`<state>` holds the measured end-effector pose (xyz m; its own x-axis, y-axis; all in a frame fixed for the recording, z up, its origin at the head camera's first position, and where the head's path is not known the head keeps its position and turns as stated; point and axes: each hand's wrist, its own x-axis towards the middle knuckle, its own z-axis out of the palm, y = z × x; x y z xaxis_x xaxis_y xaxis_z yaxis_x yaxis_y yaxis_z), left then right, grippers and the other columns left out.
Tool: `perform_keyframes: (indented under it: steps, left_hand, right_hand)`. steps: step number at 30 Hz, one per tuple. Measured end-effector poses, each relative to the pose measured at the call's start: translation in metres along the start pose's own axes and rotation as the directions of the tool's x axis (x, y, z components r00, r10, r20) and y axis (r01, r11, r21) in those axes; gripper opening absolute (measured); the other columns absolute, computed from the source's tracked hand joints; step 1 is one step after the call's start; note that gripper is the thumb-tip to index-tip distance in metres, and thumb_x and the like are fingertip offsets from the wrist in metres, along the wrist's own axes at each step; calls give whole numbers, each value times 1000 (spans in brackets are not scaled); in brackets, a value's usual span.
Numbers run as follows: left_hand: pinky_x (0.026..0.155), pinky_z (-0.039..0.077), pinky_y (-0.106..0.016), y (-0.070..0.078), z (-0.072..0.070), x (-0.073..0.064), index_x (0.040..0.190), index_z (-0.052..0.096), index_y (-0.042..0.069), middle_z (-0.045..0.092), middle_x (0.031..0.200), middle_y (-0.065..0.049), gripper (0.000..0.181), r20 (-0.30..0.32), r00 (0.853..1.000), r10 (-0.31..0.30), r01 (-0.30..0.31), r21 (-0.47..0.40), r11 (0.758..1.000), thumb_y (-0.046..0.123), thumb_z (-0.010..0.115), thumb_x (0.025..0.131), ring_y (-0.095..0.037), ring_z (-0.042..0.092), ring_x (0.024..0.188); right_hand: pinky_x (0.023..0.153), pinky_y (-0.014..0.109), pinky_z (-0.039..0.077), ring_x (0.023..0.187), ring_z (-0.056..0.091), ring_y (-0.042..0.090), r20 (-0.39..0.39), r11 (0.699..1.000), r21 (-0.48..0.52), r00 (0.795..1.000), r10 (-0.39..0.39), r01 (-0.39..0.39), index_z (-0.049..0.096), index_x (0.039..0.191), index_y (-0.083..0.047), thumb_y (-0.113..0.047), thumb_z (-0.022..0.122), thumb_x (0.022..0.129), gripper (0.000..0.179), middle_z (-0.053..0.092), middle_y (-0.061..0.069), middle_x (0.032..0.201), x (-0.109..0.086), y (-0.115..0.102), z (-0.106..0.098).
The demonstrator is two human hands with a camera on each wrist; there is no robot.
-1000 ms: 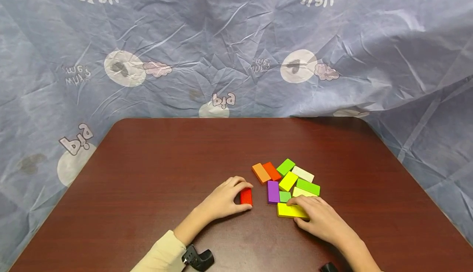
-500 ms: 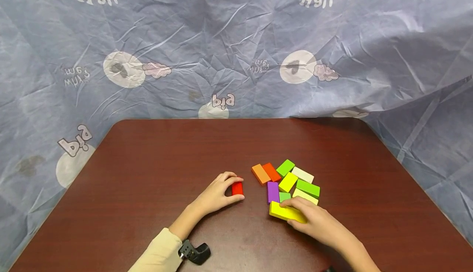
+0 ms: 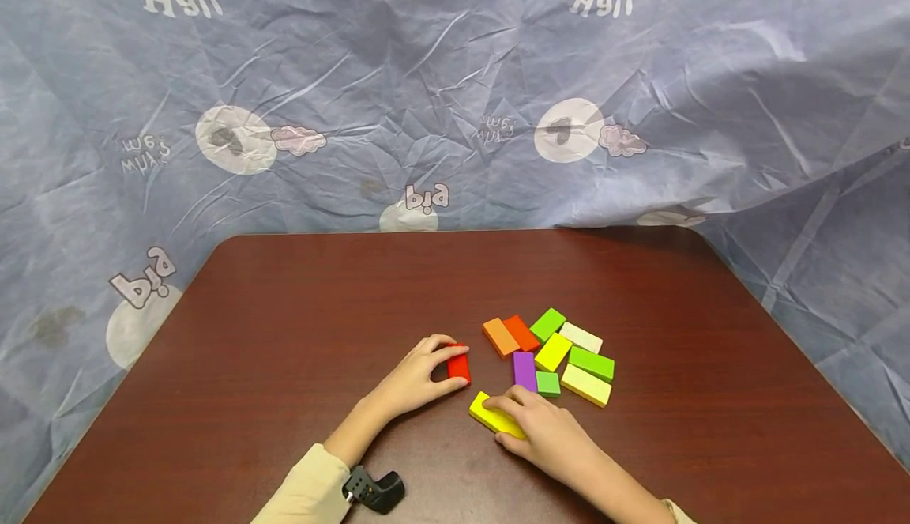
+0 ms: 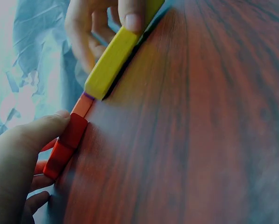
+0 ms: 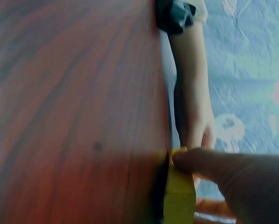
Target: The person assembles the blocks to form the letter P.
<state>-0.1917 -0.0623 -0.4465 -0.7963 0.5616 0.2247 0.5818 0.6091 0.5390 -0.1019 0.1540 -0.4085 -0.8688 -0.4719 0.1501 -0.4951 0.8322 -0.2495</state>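
Note:
On the brown table, the left hand [image 3: 415, 378] holds a red block [image 3: 458, 366] between thumb and fingers. In the left wrist view the thumb lies on one end of that red block [image 4: 67, 144], with fingertips on its far side. To its right and nearer the person, the right hand [image 3: 550, 433] grips a long yellow block [image 3: 494, 416], its thumb along the near side. A thin shadow under the yellow block [image 4: 113, 65] shows in the left wrist view; the two held blocks are apart. Part of the yellow block is hidden by the right hand.
Right of centre lies a loose group of blocks: orange [image 3: 501, 337], red-orange [image 3: 522, 333], purple [image 3: 524, 371], a small green one [image 3: 548, 384], yellow [image 3: 553, 352], pale yellow [image 3: 586, 384], cream [image 3: 581, 337] and further green. A printed grey-blue cloth [image 3: 398, 113] hangs behind the table.
The right hand has carried the long yellow block left, away from the group, and turned it. The left hand has shifted the red block slightly left and away from the person.

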Motion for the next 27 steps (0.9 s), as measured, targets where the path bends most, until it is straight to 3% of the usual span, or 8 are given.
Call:
perform_keyframes:
  steps: [5,10,15,21,27]
  left_hand:
    - [96,43,-39,-1,0,0,125,56,22,49,125,0,47,-10,1000,-7,7,-15,1000,41,63,82,-18,45,117]
    - [98,42,-41,-3,0,0,127,54,20,49,126,-1,50,3,1000,-24,24,-63,998,43,61,83,-20,43,119]
    - [99,40,-44,-7,0,-1,129,52,18,47,130,-3,51,23,1000,-19,22,-113,993,41,60,84,-23,41,122]
    - [101,39,-46,-9,-1,-1,132,49,18,45,134,-3,50,56,998,17,-10,-121,993,39,57,87,-23,39,124]
    - [103,35,-47,-9,-3,-2,134,47,18,43,136,-3,50,86,996,18,-8,-123,992,35,56,88,-23,36,127]
  right_hand:
    - [58,26,48,82,56,10,-3,999,24,1000,22,-22,61,112,-19,-34,70,77,39,53,-4,103,11,-9,8]
    - [71,28,51,88,56,12,9,982,181,999,47,-48,60,116,-9,-28,64,83,39,52,4,116,17,-15,14]
    - [71,24,50,86,55,10,-8,954,292,997,79,-73,56,122,-5,-19,62,85,40,50,8,122,16,-19,23]
    - [72,24,50,88,56,9,-8,929,351,992,125,-114,54,125,-4,-26,64,84,47,46,10,128,13,-23,32]
    - [80,27,50,94,56,10,6,915,391,995,104,-98,51,128,-3,-28,63,85,51,42,12,135,14,-24,36]
